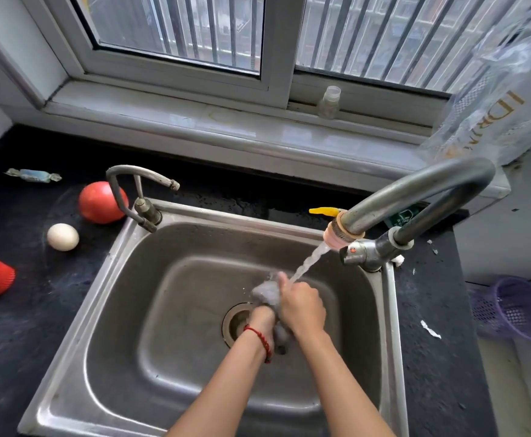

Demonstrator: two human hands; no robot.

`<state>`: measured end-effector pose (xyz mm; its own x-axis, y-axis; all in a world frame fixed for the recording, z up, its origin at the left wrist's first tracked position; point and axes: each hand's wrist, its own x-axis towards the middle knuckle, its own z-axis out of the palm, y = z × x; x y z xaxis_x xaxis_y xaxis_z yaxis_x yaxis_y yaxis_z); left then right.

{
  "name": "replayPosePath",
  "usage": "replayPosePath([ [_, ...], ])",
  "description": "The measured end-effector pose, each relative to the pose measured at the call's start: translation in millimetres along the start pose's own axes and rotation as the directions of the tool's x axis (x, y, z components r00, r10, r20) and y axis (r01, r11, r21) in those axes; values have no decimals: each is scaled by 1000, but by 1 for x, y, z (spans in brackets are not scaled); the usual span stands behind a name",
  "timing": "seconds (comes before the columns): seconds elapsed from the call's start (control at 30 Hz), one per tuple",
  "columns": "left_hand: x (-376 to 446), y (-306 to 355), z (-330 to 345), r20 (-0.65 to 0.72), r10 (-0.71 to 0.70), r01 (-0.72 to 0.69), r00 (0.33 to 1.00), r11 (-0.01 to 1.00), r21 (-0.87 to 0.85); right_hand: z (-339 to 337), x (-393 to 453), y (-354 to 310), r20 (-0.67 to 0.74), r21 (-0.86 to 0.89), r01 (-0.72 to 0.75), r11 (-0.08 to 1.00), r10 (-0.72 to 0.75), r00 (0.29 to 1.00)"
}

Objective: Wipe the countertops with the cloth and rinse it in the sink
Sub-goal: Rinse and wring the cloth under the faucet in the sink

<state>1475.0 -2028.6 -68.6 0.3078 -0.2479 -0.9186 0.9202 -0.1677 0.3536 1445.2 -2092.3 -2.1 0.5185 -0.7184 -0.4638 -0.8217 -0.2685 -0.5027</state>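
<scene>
Both hands squeezed the gray cloth [265,293] over the sink [138,310] drain, under the running water. The right hand [302,305] wrapped it; the left hand [261,316] seemed to grip it too, half hidden.

the sink [106,310] is made of brushed steel with a dull sheen. the countertop [428,357] is seen as dark, speckled and matt. the cloth [265,293] is grey and wet. the faucet [415,190] is of smooth metal, the basket [516,307] of perforated plastic.
</scene>
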Motion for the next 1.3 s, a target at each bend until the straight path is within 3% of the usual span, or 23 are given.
replayPosePath([
  [0.1,-11,8,10,61,89,-85,994,995,-60,-9,8,7,-6,-17,-90,996,90,996],
  [0.2,-2,13,-1,49,58,-60,997,997,45,5,-16,1,41,-96,50,994,-46,998],
  [0.27,5,10,-6,54,4,-2,999,999,-37,14,-34,1,50,-155,134,979,-128,991],
  [0.3,-2,11,-5,63,-35,40,997,995,-90,15,-35,2,46,-171,129,977,-122,991],
  [0.4,-14,10,-3,103,-43,45,994,999,-18,6,-22,3,-20,-181,6,983,-9,1000],
  [0.47,-25,10,1,82,18,-33,996,982,184,1,-6,3,-80,-109,-91,990,82,993],
  [0.53,-28,10,1,158,51,-70,986,991,117,3,6,5,-102,29,-180,983,182,978],
  [0.6,-32,11,-4,140,120,-118,983,993,-22,7,11,10,-86,227,-270,936,295,952],
  [0.67,-29,13,-9,140,183,-170,973,980,-99,7,14,17,-19,492,-307,815,363,932],
  [0.73,-24,18,-15,111,212,-197,971,971,-132,2,16,21,160,683,-373,628,369,915],
  [0.8,-22,25,-20,67,266,-260,962,962,-81,0,18,25,323,671,-440,597,299,898],
  [0.87,-27,35,-21,31,336,-336,941,942,3,-1,20,29,401,580,-425,695,211,891],
  [0.97,-26,42,-24,-12,428,-420,904,890,178,-2,19,33,354,568,-351,745,164,921],
  [1.07,-16,41,-31,-164,524,-455,836,828,327,1,19,30,252,695,-282,661,143,957],
  [1.13,-3,31,-29,-252,454,-339,855,856,390,9,20,25,173,663,-213,718,129,976],
  [1.2,6,25,-20,-301,264,-153,916,925,347,19,18,17,80,540,-148,829,124,989],
  [1.27,10,19,-11,-128,21,-1,992,988,152,25,13,8,10,446,-88,891,94,996],
  [1.3,10,15,-5,-17,-28,30,999,990,140,28,9,4,14,422,-68,904,69,998],
])
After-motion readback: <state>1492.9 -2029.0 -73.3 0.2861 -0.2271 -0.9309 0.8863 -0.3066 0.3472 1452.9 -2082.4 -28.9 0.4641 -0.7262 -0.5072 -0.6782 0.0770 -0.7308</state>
